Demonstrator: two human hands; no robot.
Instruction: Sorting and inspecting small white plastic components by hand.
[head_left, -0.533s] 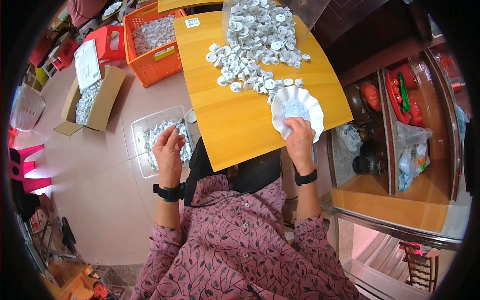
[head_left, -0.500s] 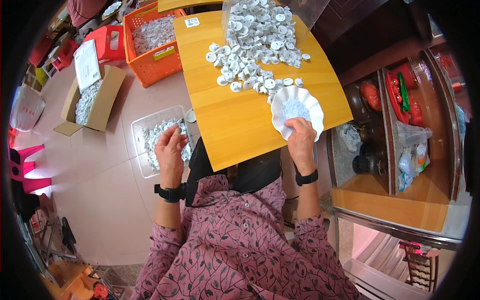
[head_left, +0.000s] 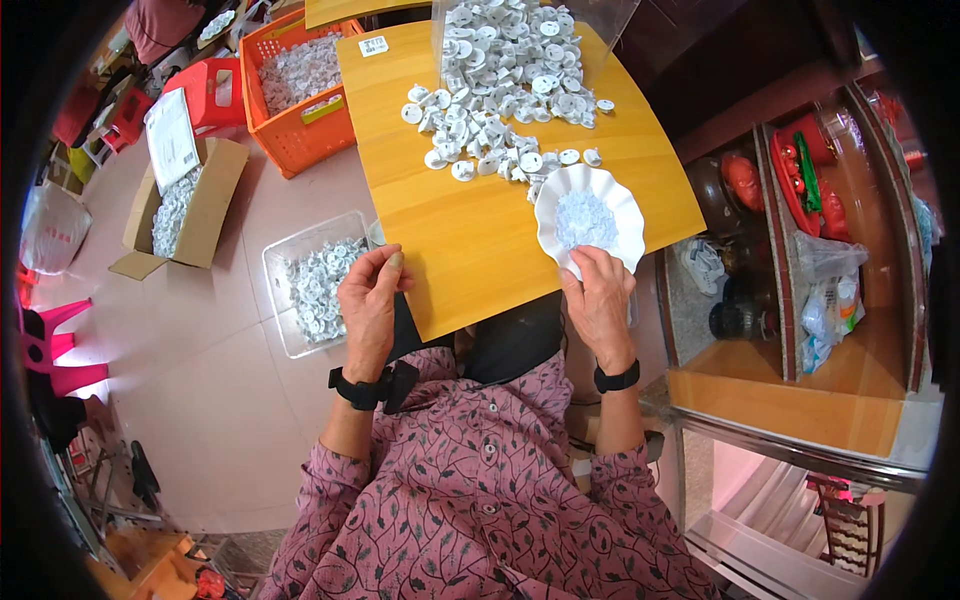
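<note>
A white wavy-rimmed dish (head_left: 628, 213) stands near the front right of the yellow tabletop (head_left: 460, 250), with small pale bluish pieces (head_left: 586, 218) heaped in it. My right hand (head_left: 600, 298) is over the dish's near rim, fingers bent and closed together; anything between the fingertips is too small to tell. By the table's left front edge is my left hand (head_left: 370, 300), its thumb pressed to the fingers in a pinch. What it holds, if anything, does not show. Many white round plastic parts with short stems (head_left: 500, 130) lie loose beyond the dish.
A clear tub (head_left: 275, 300) of similar parts sits on the floor left of the table. Farther back are an open cardboard box (head_left: 222, 190) and an orange crate (head_left: 300, 140), both filled. A wooden shelf unit (head_left: 800, 390) with bags and jars stands at the right.
My left hand has moved right, from above the clear tub to the table's edge. My right hand has drawn back from the pale pieces to the dish's near rim.
</note>
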